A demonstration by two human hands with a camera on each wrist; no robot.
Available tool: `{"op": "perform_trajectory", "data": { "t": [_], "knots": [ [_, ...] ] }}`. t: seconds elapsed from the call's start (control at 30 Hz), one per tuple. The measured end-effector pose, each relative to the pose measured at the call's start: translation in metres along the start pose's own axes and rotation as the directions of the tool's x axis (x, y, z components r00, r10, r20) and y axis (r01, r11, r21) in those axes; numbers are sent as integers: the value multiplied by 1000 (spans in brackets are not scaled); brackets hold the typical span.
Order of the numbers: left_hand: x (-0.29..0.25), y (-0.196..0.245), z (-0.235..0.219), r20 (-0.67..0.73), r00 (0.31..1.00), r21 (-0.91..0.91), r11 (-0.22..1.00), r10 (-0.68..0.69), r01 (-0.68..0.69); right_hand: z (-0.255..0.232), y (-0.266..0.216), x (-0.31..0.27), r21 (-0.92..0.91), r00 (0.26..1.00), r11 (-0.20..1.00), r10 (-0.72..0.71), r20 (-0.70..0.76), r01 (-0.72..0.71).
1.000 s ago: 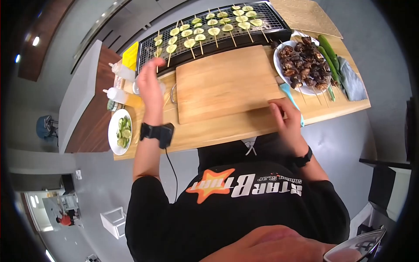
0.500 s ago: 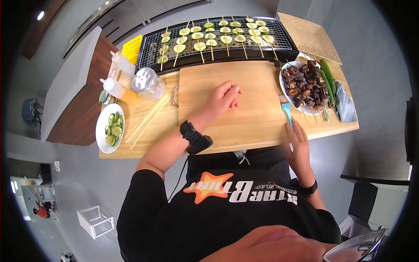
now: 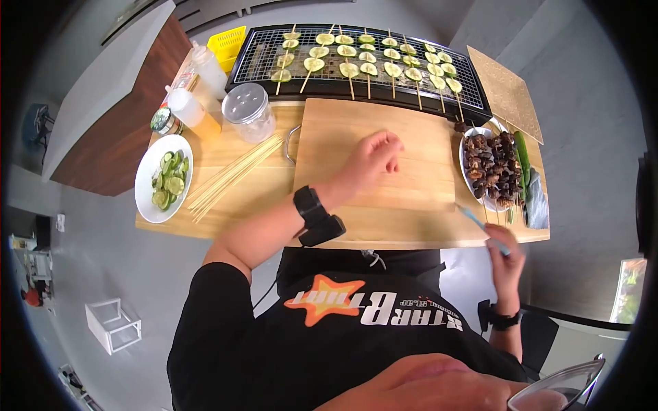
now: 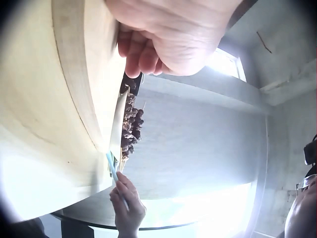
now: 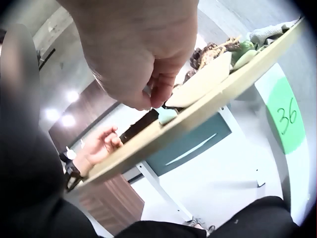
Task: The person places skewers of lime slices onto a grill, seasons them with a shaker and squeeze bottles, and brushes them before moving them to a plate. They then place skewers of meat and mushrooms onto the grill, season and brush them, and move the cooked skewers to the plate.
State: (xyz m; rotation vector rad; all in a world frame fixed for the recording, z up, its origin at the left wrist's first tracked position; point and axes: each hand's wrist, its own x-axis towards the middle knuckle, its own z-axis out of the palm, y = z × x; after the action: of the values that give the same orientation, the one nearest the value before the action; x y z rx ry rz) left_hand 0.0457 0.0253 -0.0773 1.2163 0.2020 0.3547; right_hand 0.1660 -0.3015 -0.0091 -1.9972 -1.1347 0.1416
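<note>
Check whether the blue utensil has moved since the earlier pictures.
Yes: the blue utensil has moved away from the grill, which stands fixed, and the right hand now holds it.

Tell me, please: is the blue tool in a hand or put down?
In a hand: the right hand grips the blue tool; the left wrist view shows its end sticking out from that hand.

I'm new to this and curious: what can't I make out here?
Head view: part of the blue brush, covered by the right hand.
Head view: fine detail of the left hand, blurred.
Right wrist view: lower parts of the browned skewers, hidden by the plate.
</note>
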Motion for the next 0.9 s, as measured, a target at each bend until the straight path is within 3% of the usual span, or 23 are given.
{"op": "perform_trajectory", "data": {
  "t": [0.03, 0.13, 0.2, 0.33, 0.43, 0.5, 0.53, 0.63, 0.8, 0.9],
  "knots": [
    [4, 3, -4, -51, 999, -85, 996, -18, 13, -8, 1, 4, 170, 993, 980, 111, -46, -101],
    [22, -1, -28, -190, 980, -401, 916, -59, -23, -13, -16, 53, 396, 989, 917, 6, -148, 54],
    [28, 0, -36, -240, 966, -471, 882, -97, -28, 1, -39, 91, 482, 976, 865, -41, -215, 143],
    [36, -2, -47, -250, 965, -516, 855, -81, -62, 48, -84, 180, 425, 955, 858, -224, -195, 288],
    [38, 3, -58, -225, 974, -512, 853, -21, -100, 98, -99, 249, 535, 945, 784, -308, -105, 315],
    [38, 2, -61, -244, 970, -498, 861, -19, -108, 140, -97, 292, 521, 936, 780, -323, -140, 347],
    [39, 2, -62, -252, 968, -489, 865, -16, -113, 158, -85, 317, 423, 930, 829, -339, -144, 367],
    [43, -3, -65, -277, 961, -449, 883, 8, -136, 208, -68, 361, 456, 916, 794, -349, -197, 401],
    [41, -2, -67, -342, 939, -488, 856, -12, -167, 219, -79, 359, 177, 939, 927, -303, -165, 331],
    [42, -1, -69, -353, 935, -520, 836, -25, -174, 200, -94, 354, 303, 939, 895, -273, -207, 327]
  ]
}}
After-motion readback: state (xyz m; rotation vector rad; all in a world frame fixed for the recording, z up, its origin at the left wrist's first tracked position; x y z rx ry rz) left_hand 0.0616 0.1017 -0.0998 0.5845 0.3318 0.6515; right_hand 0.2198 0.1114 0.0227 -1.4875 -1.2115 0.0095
